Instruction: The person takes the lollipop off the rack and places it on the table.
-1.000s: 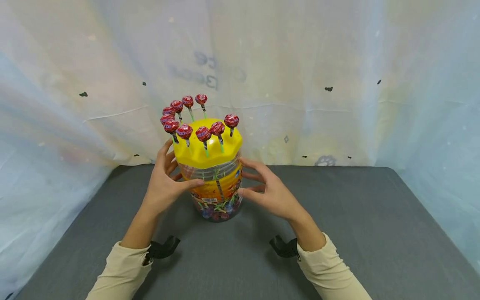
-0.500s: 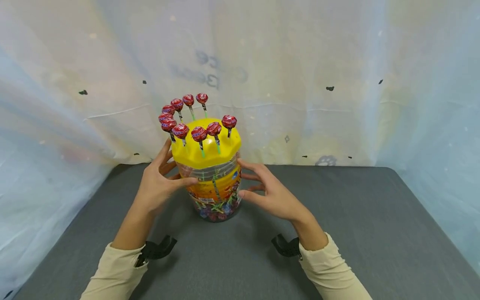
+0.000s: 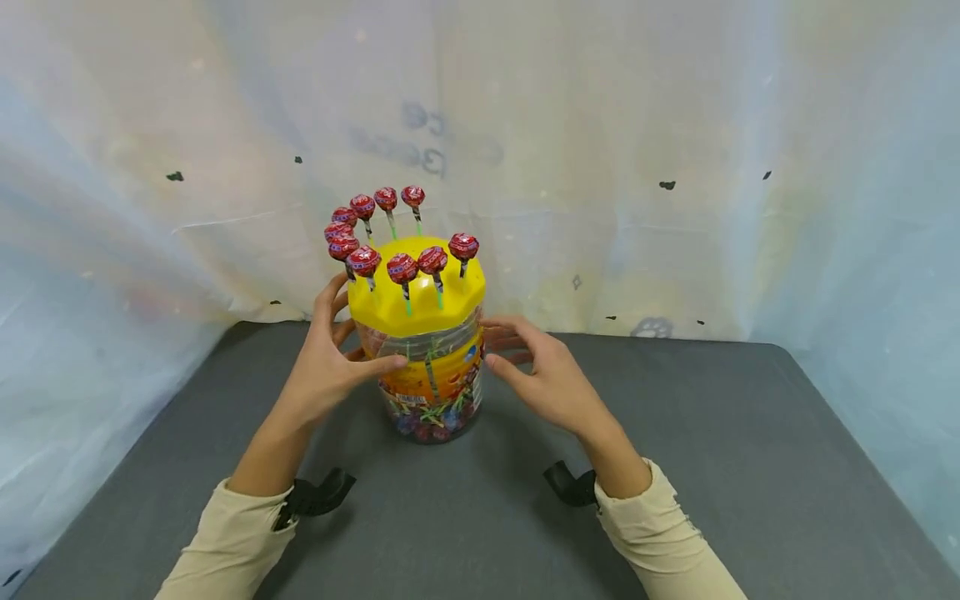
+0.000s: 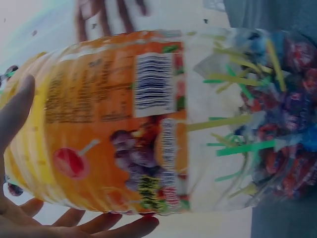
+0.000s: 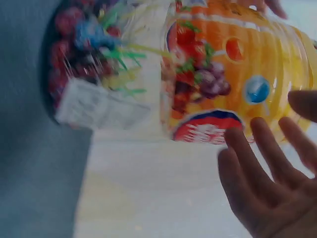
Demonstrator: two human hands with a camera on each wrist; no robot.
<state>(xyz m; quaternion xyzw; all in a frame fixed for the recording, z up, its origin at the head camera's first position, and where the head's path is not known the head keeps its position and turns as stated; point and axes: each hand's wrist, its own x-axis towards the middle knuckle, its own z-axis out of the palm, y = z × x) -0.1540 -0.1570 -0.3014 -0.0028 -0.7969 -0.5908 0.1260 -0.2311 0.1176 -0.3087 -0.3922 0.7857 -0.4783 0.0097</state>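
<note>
A clear plastic candy jar point(image 3: 431, 379) with an orange label stands upright on the table, wrapped lollipops and green sticks showing through its lower part. Its yellow lid point(image 3: 420, 312) carries a ring of red-wrapped lollipops point(image 3: 402, 268) stuck upright by their sticks, with a gap at the right rear. My left hand point(image 3: 322, 358) holds the jar's left side, thumb across the front below the lid, fingers round the far side. On the opposite side my right hand point(image 3: 543, 375) has loosely bent fingers at the jar wall. The barcode point(image 4: 154, 84) faces the left wrist camera.
The dark grey table point(image 3: 712, 467) extends to both sides of the jar. Pale printed curtains point(image 3: 570, 167) hang behind and along the sides. A black wrist mount point(image 3: 322, 493) sticks out from the left forearm, another black mount point(image 3: 567, 483) from the right.
The jar has turned slightly, its front lollipops and barcode shifting left and the back lollipops right. My right thumb has moved up along the jar's side. The left hand stays at the jar.
</note>
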